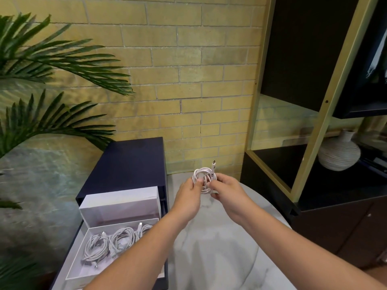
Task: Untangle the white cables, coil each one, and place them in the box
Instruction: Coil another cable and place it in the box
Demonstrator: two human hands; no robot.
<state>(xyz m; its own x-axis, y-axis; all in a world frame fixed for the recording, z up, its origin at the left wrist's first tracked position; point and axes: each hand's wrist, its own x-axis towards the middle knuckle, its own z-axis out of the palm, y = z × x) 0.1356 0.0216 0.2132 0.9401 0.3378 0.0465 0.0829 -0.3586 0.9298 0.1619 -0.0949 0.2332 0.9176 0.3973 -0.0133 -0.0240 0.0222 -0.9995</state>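
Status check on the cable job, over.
Left hand and right hand grip a coiled white cable. Other coils in the box. Nothing in the way.

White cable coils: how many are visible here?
4. One coil gripped by left hand and right hand; three in the white box: left, middle, rightmost partly behind the left forearm. More may be hidden.

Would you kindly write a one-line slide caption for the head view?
Left hand and right hand hold a coiled white cable above the marble table; the white box already holds coiled cables.
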